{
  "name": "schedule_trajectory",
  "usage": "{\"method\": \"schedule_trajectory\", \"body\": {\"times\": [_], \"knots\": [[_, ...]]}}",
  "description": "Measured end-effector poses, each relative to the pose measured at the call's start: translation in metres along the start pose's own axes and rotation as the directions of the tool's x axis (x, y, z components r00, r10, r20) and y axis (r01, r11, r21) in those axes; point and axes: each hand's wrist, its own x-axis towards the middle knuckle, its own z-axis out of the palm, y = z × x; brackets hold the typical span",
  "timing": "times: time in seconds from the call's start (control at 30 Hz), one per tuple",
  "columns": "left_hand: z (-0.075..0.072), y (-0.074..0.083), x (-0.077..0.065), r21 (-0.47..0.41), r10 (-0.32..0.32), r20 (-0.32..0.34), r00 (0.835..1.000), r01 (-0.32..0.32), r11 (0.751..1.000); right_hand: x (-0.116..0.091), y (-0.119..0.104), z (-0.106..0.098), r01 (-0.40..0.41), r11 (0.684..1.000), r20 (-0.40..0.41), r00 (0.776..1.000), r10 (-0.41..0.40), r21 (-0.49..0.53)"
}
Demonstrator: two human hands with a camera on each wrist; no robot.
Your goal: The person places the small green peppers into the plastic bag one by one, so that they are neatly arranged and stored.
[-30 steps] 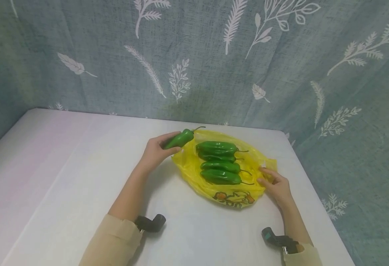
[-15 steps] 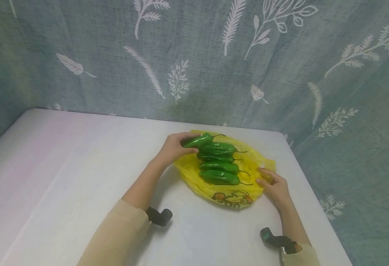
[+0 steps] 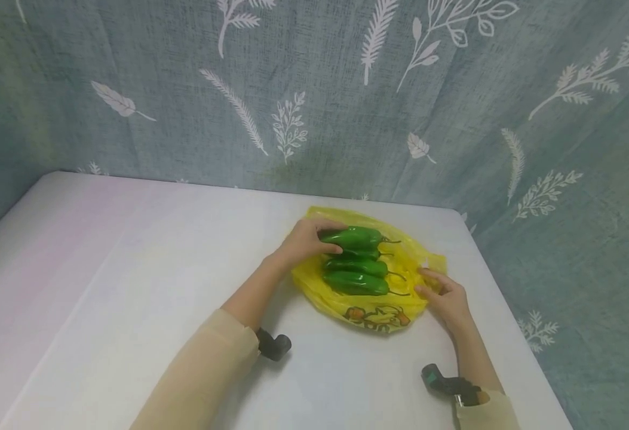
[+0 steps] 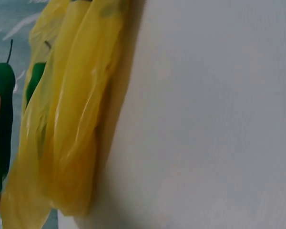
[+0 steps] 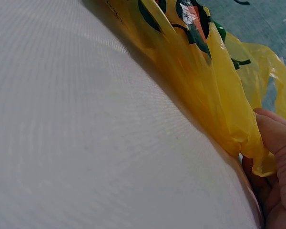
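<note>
My left hand (image 3: 311, 242) grips a long green pepper (image 3: 359, 237) near its blunt end, fingers above and thumb below, its stem pointing right. In the left wrist view the gripped pepper (image 4: 1, 124) stands beside the yellow bag, part of the thumb lying on it. Below it in the head view, several more green peppers (image 3: 356, 283) lie side by side on the yellow plastic bag (image 3: 327, 301). My right hand (image 3: 445, 298) pinches the bag's right edge; the right wrist view shows the yellow plastic (image 5: 248, 143) between thumb and fingers.
The bag lies near the back right of a white table (image 3: 131, 298). A blue-green curtain (image 3: 314, 119) with white leaf prints hangs behind and along the right side. Black wrist cameras (image 3: 273, 345) jut out from both forearms.
My left hand has carried the pepper rightward from the bag's left edge, and it now overlaps the top of the row. My right hand stays at the bag's right edge.
</note>
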Motion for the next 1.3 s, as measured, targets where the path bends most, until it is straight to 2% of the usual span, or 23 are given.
{"method": "schedule_trajectory", "body": {"times": [0.13,0.33,0.5,0.63,0.8,0.93,1.17,1.3], "knots": [[0.013,0.002,0.005,0.045,0.028,0.037,0.999,-0.030,0.999,-0.001,-0.001,0.000,0.010,1.000,0.007,1.000,-0.010,0.027],[0.032,0.008,0.009,0.074,0.019,0.081,0.997,-0.024,0.997,-0.001,0.000,0.000,0.031,0.999,-0.006,1.000,-0.031,0.020],[0.041,0.010,0.007,0.076,0.000,0.094,0.996,-0.008,0.997,-0.001,0.001,0.002,0.037,0.999,-0.001,0.999,-0.037,0.037],[0.045,0.009,0.006,0.092,0.010,0.078,0.997,-0.017,0.996,-0.001,0.001,0.002,0.030,0.999,-0.004,1.000,-0.030,0.021],[0.050,0.007,0.004,0.081,-0.009,0.049,0.999,0.005,0.997,-0.003,0.001,0.002,0.002,1.000,0.004,1.000,-0.002,-0.003],[0.054,0.007,0.003,0.063,-0.011,0.024,1.000,0.009,0.998,-0.003,0.002,0.003,0.016,1.000,-0.002,1.000,-0.016,0.022],[0.051,0.007,0.001,0.028,0.020,-0.016,1.000,-0.019,0.999,-0.002,0.002,0.005,0.058,0.997,-0.022,0.998,-0.057,0.044],[0.045,0.007,-0.003,-0.009,0.032,-0.037,0.999,-0.032,0.999,-0.001,0.000,0.007,0.089,0.994,-0.071,0.994,-0.084,0.066]]}}
